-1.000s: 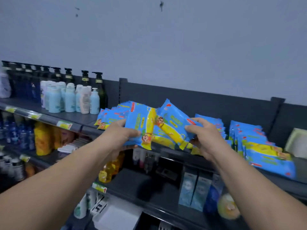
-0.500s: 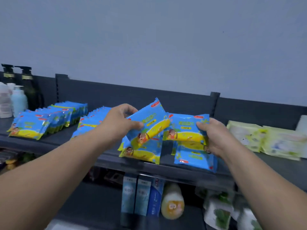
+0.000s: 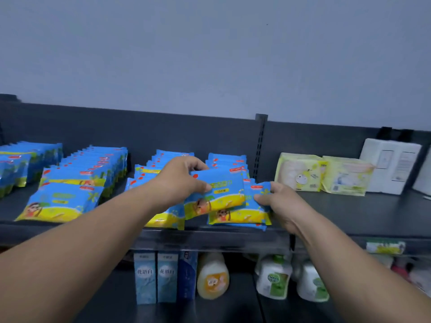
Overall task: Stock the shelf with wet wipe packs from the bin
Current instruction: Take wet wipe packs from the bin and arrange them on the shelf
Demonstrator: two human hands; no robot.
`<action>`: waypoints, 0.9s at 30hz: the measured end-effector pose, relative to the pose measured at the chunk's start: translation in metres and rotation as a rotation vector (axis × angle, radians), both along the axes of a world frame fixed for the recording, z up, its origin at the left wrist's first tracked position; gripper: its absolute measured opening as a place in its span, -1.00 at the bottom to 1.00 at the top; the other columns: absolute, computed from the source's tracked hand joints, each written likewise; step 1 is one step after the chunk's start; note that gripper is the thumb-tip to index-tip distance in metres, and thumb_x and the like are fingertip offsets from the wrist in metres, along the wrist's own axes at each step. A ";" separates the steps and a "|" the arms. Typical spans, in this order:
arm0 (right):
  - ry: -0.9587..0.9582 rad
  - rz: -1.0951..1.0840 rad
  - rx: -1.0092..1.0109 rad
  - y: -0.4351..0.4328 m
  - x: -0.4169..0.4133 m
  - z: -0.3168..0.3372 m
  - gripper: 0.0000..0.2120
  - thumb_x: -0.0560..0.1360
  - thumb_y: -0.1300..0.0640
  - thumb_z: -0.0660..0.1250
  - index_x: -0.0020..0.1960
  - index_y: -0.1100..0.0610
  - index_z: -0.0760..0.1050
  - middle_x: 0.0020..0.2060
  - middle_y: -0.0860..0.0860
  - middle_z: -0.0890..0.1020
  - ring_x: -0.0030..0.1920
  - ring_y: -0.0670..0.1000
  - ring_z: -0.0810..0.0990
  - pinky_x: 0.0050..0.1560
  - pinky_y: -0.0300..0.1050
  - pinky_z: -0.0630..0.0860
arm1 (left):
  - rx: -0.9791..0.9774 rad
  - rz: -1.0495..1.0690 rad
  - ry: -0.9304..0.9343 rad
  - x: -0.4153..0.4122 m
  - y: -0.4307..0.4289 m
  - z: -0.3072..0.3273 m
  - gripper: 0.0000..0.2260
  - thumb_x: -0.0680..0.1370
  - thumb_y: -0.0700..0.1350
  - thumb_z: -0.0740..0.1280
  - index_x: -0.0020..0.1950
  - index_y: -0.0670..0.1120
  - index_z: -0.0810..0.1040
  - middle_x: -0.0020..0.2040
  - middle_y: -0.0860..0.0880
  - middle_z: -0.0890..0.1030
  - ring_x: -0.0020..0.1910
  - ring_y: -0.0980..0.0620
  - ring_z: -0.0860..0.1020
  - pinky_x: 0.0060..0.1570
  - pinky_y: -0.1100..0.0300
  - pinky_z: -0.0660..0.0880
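My left hand (image 3: 180,180) pinches a blue-and-yellow wet wipe pack (image 3: 218,194) by its left edge, holding it tilted over the front of the dark shelf (image 3: 349,213). My right hand (image 3: 277,201) grips the right end of a small stack of the same packs (image 3: 238,216) lying at the shelf's front edge. Rows of identical packs (image 3: 88,173) fill the shelf to the left and behind my hands. The bin is out of view.
Pale yellow-green packs (image 3: 300,172) and a white box (image 3: 391,164) stand on the shelf to the right, with bare shelf in front of them. Below are blue cartons (image 3: 145,277), an orange-labelled bottle (image 3: 212,276) and white-green bottles (image 3: 274,277). A shelf upright (image 3: 260,145) rises behind.
The view has swung right along the shelf. Both hands have lowered their packs onto the shelf front, right of the filled rows; the right hand's packs now lie on the shelf.
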State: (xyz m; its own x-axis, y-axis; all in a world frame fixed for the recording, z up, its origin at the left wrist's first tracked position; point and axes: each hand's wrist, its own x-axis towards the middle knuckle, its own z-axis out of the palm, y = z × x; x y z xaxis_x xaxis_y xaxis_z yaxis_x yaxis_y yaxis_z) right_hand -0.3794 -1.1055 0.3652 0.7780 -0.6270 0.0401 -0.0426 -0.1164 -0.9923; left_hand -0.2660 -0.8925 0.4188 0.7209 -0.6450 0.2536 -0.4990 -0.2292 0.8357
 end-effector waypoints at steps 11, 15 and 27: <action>0.007 -0.169 -0.195 -0.001 0.009 0.001 -0.89 0.47 0.35 0.40 -0.08 0.17 0.56 -0.22 0.02 0.68 -0.32 -0.06 0.64 -0.37 -0.23 0.55 | 0.065 -0.142 -0.039 0.021 -0.031 -0.004 -0.75 0.35 -0.24 0.54 -0.06 -0.02 0.59 0.00 -0.07 0.60 -0.30 0.11 0.49 -0.49 0.34 0.40; -0.010 -0.132 -0.119 -0.010 0.011 0.005 -0.88 0.49 0.39 0.35 -0.05 0.20 0.55 -0.18 0.06 0.69 -0.30 -0.06 0.66 -0.34 -0.21 0.59 | 0.119 -0.132 -0.033 0.018 -0.047 -0.018 -0.71 0.34 -0.23 0.55 -0.05 0.03 0.58 -0.09 0.07 0.52 -0.24 0.10 0.51 -0.22 0.26 0.49; 0.187 -0.011 -0.040 -0.059 0.004 0.017 -0.83 0.61 0.05 0.20 -0.05 0.12 0.46 -0.19 0.05 0.51 -0.29 -0.03 0.41 -0.36 -0.18 0.36 | 0.345 0.101 -0.316 0.003 -0.085 -0.035 -0.30 0.28 -0.04 0.56 0.34 0.02 0.33 0.24 -0.01 0.30 0.25 0.01 0.35 0.18 0.19 0.41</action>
